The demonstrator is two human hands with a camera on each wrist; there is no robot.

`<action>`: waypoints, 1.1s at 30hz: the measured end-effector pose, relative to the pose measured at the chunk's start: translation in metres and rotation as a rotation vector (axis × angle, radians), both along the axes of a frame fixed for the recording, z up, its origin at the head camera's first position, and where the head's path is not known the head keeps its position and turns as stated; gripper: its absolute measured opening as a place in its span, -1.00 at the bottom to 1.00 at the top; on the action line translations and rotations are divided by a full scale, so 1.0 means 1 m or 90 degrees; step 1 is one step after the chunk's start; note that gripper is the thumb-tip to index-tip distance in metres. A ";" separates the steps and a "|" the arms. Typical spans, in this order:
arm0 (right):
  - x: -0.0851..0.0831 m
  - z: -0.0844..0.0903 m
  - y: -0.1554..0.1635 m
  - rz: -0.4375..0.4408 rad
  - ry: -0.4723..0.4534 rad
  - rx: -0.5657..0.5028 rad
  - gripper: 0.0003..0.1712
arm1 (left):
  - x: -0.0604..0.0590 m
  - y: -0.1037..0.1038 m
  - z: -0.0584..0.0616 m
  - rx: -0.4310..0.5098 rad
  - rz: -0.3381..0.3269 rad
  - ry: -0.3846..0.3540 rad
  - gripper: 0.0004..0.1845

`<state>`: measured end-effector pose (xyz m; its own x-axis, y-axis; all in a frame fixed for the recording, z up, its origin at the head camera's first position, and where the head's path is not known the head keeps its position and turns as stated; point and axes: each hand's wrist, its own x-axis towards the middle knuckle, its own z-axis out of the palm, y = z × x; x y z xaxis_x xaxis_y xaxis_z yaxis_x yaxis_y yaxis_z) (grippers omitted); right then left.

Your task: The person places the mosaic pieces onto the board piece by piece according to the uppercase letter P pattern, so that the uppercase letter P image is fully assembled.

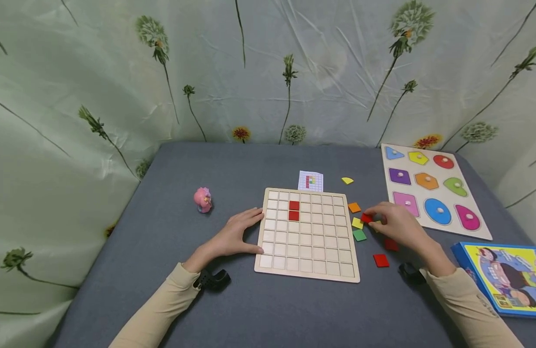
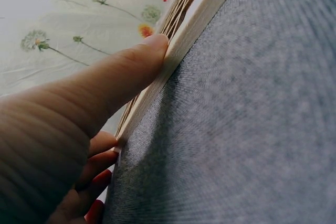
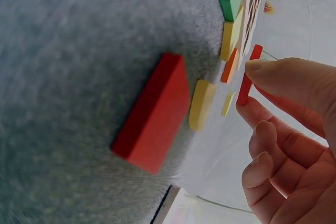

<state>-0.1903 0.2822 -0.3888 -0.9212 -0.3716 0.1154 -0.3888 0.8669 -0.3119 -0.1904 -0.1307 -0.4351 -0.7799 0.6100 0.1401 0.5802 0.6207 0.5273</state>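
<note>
The right hand [image 1: 400, 226] pinches 1 red tile [image 1: 366, 218] between thumb and finger, just right of the wooden grid board [image 1: 308, 270] on the tabletop [image 1: 172, 174]. The left hand [image 1: 238, 233] lies flat with straight fingers against the board's left edge, holding nothing.

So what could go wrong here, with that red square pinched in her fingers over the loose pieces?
The red tile is pinched only by its thin edges in the right hand, so it might slip and fall. That hand hovers close over the loose yellow tile and green tile, and could knock them. The left hand only rests against the grid board, which might slide on the cloth if bumped.
</note>
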 end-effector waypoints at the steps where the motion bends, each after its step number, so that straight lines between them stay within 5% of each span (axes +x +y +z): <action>1: 0.000 0.000 0.000 0.001 0.002 0.000 -0.72 | 0.000 0.000 0.000 0.001 -0.001 -0.001 -0.06; 33: -0.003 0.007 -0.042 0.057 0.014 -0.029 -0.74 | -0.002 0.000 -0.001 0.003 0.000 -0.016 -0.05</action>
